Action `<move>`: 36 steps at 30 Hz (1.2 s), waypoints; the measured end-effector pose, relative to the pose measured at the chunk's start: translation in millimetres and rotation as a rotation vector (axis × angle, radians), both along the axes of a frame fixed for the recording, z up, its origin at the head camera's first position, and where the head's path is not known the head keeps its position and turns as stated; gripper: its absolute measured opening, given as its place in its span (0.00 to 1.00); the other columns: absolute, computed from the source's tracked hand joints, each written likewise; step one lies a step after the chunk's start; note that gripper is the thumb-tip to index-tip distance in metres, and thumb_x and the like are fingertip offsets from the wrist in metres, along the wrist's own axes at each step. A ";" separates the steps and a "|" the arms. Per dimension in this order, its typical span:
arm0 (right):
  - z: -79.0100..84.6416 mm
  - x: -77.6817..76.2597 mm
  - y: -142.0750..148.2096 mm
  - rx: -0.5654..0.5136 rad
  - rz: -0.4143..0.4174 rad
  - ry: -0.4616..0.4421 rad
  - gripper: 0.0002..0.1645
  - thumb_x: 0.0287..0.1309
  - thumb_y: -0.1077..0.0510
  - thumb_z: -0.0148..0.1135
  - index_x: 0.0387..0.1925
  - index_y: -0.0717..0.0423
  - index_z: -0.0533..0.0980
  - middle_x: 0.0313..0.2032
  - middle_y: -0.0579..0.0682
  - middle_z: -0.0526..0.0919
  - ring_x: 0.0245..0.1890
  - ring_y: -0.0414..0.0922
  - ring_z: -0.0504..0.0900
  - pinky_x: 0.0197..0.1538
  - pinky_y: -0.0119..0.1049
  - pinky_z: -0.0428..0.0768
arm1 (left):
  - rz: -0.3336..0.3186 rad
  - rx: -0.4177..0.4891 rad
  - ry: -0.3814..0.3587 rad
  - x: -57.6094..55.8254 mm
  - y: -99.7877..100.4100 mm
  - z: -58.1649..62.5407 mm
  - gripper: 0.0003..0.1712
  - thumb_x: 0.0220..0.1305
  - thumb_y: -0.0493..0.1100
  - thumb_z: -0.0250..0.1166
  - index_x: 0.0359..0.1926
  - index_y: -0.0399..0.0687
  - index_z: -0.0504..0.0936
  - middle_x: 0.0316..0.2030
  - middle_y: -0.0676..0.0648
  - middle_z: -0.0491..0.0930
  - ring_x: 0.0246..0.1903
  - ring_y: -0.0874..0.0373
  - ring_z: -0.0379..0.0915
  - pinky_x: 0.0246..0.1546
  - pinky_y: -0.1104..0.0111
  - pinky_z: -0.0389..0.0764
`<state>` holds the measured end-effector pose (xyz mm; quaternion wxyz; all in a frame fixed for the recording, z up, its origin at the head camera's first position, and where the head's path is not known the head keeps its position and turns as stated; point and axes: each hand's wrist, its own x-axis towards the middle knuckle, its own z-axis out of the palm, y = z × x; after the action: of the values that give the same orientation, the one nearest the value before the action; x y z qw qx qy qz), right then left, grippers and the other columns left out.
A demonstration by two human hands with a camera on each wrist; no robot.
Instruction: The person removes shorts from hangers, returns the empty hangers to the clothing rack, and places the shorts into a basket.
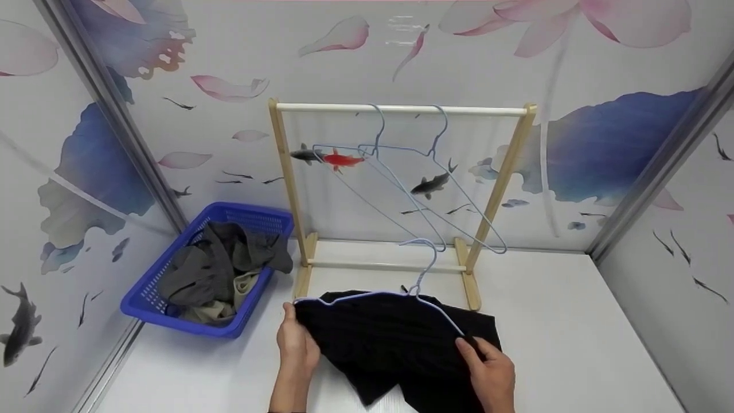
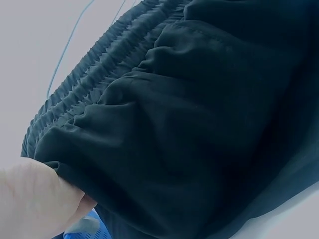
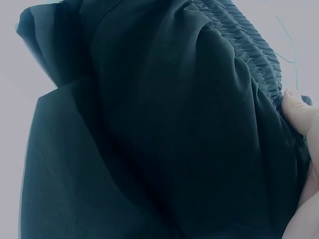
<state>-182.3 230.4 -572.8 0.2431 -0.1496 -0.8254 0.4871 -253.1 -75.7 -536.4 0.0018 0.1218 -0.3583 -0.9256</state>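
Black shorts [image 1: 390, 332] with a gathered elastic waistband [image 2: 99, 74] spread out low in front of me, legs toward me. A light blue wire hanger [image 1: 373, 293] runs along the waistband, its hook pointing up and away. At the left end of the waistband my left hand [image 1: 297, 344] grips the cloth beside the hanger's tip, thumb uppermost. My right hand [image 1: 492, 370] pinches the waistband's right end, where the hanger's right arm meets the cloth. In the right wrist view, the thumb [image 3: 299, 112] presses on the ruffled band.
Behind the shorts stands a wooden rack with a white rail [image 1: 401, 108], bearing two empty blue hangers [image 1: 395, 178]. To the left, a blue plastic basket [image 1: 140, 304] holds crumpled grey and beige clothes [image 1: 206, 267]. Printed wall panels enclose the white tabletop [image 1: 573, 338].
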 end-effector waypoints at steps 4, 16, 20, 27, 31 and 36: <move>-1.1 -0.7 -2.3 -0.017 0.028 0.045 0.06 0.53 0.53 0.72 0.29 0.51 0.86 0.24 0.46 0.84 0.24 0.35 0.75 0.33 0.24 0.71 | 0.012 0.015 0.002 1.8 1.4 -0.7 0.34 0.74 0.62 0.32 0.65 0.41 0.61 0.58 0.47 0.69 0.56 0.61 0.67 0.54 0.72 0.70; -3.3 -2.9 -11.5 -0.097 0.097 0.101 0.06 0.54 0.55 0.72 0.24 0.49 0.83 0.16 0.43 0.73 0.20 0.38 0.70 0.28 0.27 0.68 | 0.056 -0.399 -0.040 2.5 8.7 -1.5 0.38 0.77 0.59 0.35 0.71 0.32 0.56 0.69 0.34 0.57 0.69 0.45 0.52 0.69 0.56 0.55; -3.3 -3.2 -11.5 -0.074 0.088 0.094 0.04 0.53 0.55 0.72 0.26 0.49 0.85 0.21 0.44 0.81 0.22 0.36 0.73 0.31 0.24 0.70 | 0.122 -0.675 -0.009 4.2 8.8 -1.8 0.30 0.78 0.53 0.39 0.67 0.34 0.62 0.67 0.33 0.60 0.68 0.41 0.53 0.68 0.51 0.52; -2.0 -3.0 -11.7 -0.047 0.060 0.086 0.05 0.53 0.54 0.72 0.29 0.51 0.86 0.27 0.47 0.85 0.25 0.35 0.75 0.33 0.22 0.70 | 0.290 -0.906 0.078 6.0 13.3 0.2 0.31 0.72 0.42 0.50 0.71 0.35 0.56 0.61 0.31 0.67 0.59 0.38 0.66 0.58 0.48 0.65; -2.3 -2.7 -12.0 -0.046 0.060 0.076 0.05 0.53 0.53 0.72 0.29 0.50 0.86 0.29 0.47 0.86 0.26 0.35 0.76 0.34 0.21 0.70 | 0.324 -1.046 0.108 8.6 15.2 3.2 0.38 0.69 0.43 0.54 0.74 0.38 0.50 0.66 0.31 0.59 0.64 0.37 0.58 0.60 0.46 0.62; -1.5 -2.8 -12.8 -0.044 0.055 0.066 0.05 0.53 0.53 0.73 0.30 0.49 0.86 0.28 0.46 0.86 0.26 0.35 0.77 0.34 0.23 0.71 | 0.342 -1.258 0.141 10.6 20.2 7.5 0.39 0.67 0.43 0.59 0.74 0.41 0.53 0.72 0.35 0.50 0.71 0.38 0.44 0.64 0.43 0.55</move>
<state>-185.1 217.6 -574.3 0.2532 -0.1159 -0.8098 0.5164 -242.5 -55.4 -528.9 0.2435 0.0919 -0.8060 -0.5317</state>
